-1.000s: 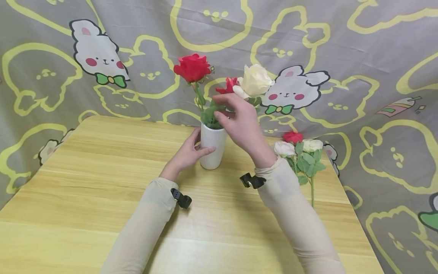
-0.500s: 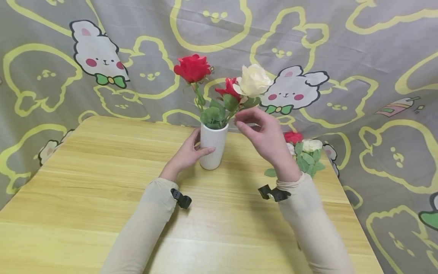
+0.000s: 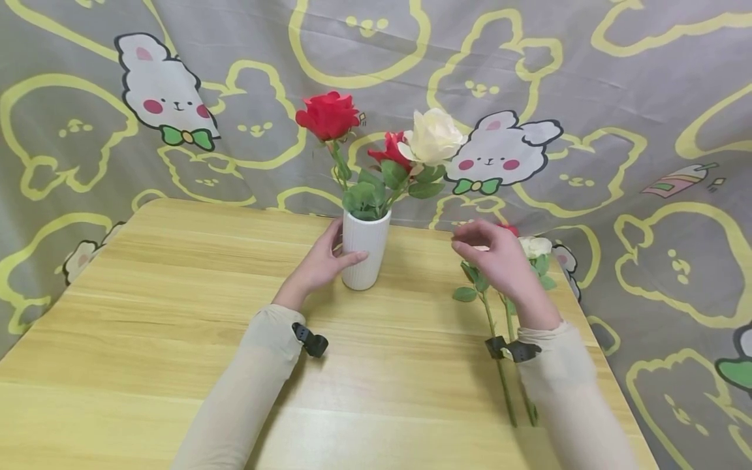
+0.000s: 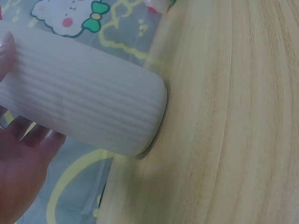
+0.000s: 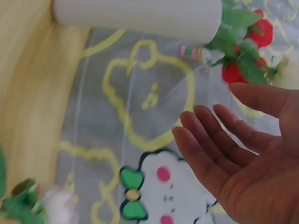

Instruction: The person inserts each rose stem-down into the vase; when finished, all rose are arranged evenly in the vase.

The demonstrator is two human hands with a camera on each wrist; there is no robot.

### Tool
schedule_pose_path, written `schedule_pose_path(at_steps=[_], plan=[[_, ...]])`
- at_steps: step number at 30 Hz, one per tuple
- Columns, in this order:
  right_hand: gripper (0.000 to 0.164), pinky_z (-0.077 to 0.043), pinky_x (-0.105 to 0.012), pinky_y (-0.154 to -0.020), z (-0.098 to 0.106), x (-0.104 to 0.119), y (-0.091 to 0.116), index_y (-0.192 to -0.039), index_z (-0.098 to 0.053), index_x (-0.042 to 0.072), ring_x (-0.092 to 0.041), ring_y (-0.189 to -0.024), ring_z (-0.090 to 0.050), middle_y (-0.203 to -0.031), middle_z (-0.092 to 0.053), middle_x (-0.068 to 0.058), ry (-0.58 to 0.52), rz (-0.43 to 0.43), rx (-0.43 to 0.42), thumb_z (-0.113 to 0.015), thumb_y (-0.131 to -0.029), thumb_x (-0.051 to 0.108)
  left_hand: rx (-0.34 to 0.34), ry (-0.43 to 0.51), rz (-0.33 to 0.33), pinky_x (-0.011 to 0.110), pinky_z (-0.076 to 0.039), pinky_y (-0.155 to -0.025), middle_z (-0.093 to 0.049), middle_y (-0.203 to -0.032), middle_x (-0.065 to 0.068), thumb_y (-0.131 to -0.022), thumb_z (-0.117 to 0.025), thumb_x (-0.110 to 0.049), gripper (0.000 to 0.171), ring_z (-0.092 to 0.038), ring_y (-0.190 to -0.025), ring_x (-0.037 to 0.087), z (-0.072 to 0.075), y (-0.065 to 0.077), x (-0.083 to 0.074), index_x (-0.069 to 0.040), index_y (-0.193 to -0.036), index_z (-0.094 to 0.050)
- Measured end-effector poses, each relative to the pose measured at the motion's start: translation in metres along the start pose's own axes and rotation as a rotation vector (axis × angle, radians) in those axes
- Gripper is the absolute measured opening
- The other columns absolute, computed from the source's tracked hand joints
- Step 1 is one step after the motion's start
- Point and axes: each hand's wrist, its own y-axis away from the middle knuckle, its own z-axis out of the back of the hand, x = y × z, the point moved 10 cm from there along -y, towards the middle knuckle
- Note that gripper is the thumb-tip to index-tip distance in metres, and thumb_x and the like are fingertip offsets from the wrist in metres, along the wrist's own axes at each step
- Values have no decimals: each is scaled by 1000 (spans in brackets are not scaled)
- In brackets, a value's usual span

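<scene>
In the head view, a white ribbed vase stands upright on the table. My left hand grips its side, thumb across the front and fingers behind. Out of the vase rise a tall red rose, a second red rose and a cream rose, with green leaves at the mouth. My right hand hovers to the right, over loose roses, its fingers relaxed and holding nothing. In the right wrist view, the palm and spread fingers show bare. The hand partly covers the loose blooms.
Loose roses lie at the table's right side: a white bloom, a bit of red bloom and long green stems pointing toward the front. A grey curtain with yellow outlines hangs right behind the wooden table.
My right hand has left the flowers in the vase and moved right and down to above the loose roses. The left hand keeps its grip on the vase.
</scene>
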Motion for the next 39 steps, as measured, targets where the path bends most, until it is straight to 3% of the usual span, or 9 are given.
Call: schedule_pose_path(at_steps=[7,14,20,24,32,39], plan=[[32,-48,-43,-86,9,-38,14,-116,-63,-2,-32,-105,-60,-112,-65,-17,66,-84,6,-67,-95,22,4,1,2,41,-26,-116,-30,-153,20,-90,-73,-10,80,-27,-141,31,0,0,0,-6,-153,-23],[35,-51,-41,-81,6,-75,25,-120,-60,-6,-35,-105,-59,-114,-63,-21,120,-181,83,-63,-97,20,7,-6,4,41,-26,-115,-30,-153,20,-91,-73,-11,80,-27,-141,31,0,0,0,-6,-153,-23],[42,-53,-38,-76,-1,-114,35,-123,-56,-10,-32,-96,-60,-114,-61,-25,93,-277,145,-64,-96,21,4,-4,2,41,-26,-115,-29,-153,20,-91,-73,-11,80,-27,-141,32,0,1,0,-6,-153,-23],[44,-58,-38,-76,-9,-139,42,-124,-51,-16,-31,-89,-64,-112,-60,-27,10,-354,169,-63,-96,16,3,0,-2,41,-26,-115,-30,-153,20,-90,-73,-11,80,-28,-141,31,0,1,-1,-5,-153,-23],[41,-58,-41,-74,-14,-158,46,-118,-52,-17,-30,-81,-66,-103,-62,-24,11,-420,178,-64,-95,15,1,-1,-3,40,-27,-115,-30,-153,20,-90,-73,-10,79,-29,-141,31,0,0,-2,-5,-153,-24],[23,-54,-33,-65,-23,-168,45,-99,-65,-7,-24,-74,-64,-85,-66,-13,166,-399,223,-68,-91,15,-1,-6,-4,41,-28,-115,-31,-153,21,-91,-72,-10,79,-29,-140,33,-1,1,-2,-5,-153,-24]])
